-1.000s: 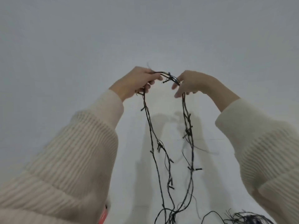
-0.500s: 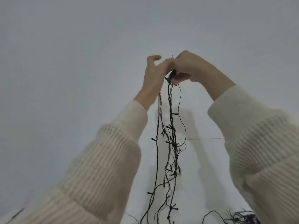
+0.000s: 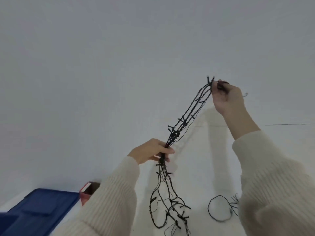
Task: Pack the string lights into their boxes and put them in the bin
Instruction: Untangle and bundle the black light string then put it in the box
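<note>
A bundle of black string lights [image 3: 185, 120] stretches in the air between my two hands. My right hand [image 3: 227, 97] pinches the folded top end high on the right. My left hand [image 3: 152, 151] grips the gathered strands lower down near the middle. Below that hand the loose strands hang and spread over the white surface [image 3: 201, 164]. A red cardboard box [image 3: 86, 193] with an open top sits low at the left, partly hidden by my left sleeve. Beside it lies the blue bin lid [image 3: 42, 208].
Another loop of black wire [image 3: 219, 208] lies on the surface at the lower right, partly behind my right sleeve. A plain white wall [image 3: 119, 57] fills the upper part of the view.
My hands were together at the top of the strands. Now my left hand has slid down the bundle and my right hand has moved up and right, pulling it taut. The view has tilted, showing box and bin.
</note>
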A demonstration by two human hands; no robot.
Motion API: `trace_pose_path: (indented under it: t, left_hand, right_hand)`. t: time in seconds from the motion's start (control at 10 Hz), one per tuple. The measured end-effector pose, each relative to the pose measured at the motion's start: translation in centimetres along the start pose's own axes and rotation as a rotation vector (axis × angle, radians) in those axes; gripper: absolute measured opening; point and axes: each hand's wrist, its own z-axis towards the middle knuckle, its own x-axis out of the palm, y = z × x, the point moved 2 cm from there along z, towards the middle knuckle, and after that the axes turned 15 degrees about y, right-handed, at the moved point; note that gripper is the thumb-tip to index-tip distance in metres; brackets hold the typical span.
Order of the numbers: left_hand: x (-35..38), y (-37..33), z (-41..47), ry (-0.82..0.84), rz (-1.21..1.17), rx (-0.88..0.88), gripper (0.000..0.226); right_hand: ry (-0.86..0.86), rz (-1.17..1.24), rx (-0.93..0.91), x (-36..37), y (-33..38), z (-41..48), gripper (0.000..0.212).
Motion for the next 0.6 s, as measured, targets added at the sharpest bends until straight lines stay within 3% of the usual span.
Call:
trace_pose_path:
  t: [0.1,0.2,0.3,0.4,0.5,0.6]
  left_hand:
    - [-2.2,1.2,-1.6,-0.064,0.090,-0.068,0.010]
    - [-4.3,-1.2,-2.6,-0.156,-0.051,0.041,0.012]
    - [-4.9,-4.8,-3.0,-0.145,-0.104,0.149,0.016]
    - [-4.3,-7.8,-3.0,-0.129,-0.008,0.173,0.012]
    - [-4.0,-9.6,-2.8,-0.223,0.138,0.116,0.006]
    - [-3.8,-10.3,-2.8,-0.278,0.304,0.039,0.006]
  right_hand:
    - [-0.141,0.108,-0.073,-6.3,0.1,-2.3,0.053]
    - [-0.326,0.101,0.015,-13.1,-1.3,-5.5,0.037]
    - [-0.314,0.019,0.217,-18.7,-5.2,-9.1,0.057]
    - [-0.265,0.012,0.479,-21.1,-9.1,-12.7,0.071]
    - [-0.256,-0.276,0.811,-19.5,-11.0,-15.1,0.020]
    - [-0.196,-0.608,0.898,-17.8,-10.7,-14.3,0.081]
